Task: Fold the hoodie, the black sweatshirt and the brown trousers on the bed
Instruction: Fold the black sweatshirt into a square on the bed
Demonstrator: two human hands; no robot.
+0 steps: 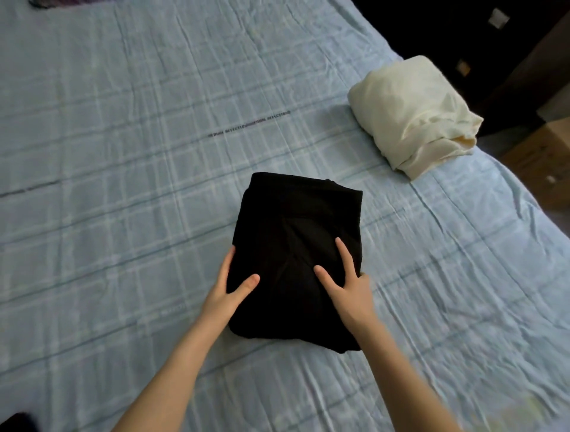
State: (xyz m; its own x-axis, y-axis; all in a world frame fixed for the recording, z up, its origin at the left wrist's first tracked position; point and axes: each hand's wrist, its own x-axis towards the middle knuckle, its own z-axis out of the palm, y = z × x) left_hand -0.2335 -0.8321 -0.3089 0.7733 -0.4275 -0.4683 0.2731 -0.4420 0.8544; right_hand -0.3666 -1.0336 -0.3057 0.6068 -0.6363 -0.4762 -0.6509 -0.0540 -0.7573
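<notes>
The black sweatshirt [296,246] lies folded into a compact rectangle in the middle of the bed [123,154]. My left hand [229,291] holds its left edge, thumb on top and fingers along the side. My right hand [348,286] rests on its right part, with thumb and forefinger straight on the cloth; the other fingers are hidden past the right edge. A cream hoodie [410,114] sits folded in a bundle near the bed's right edge. No brown trousers are in view.
The bed has a wrinkled light blue checked sheet. A dark cloth [58,3] shows at the top left edge and a dark shape [15,422] at the bottom left corner. Beyond the right edge stand dark furniture [524,46] and a cardboard box [539,154].
</notes>
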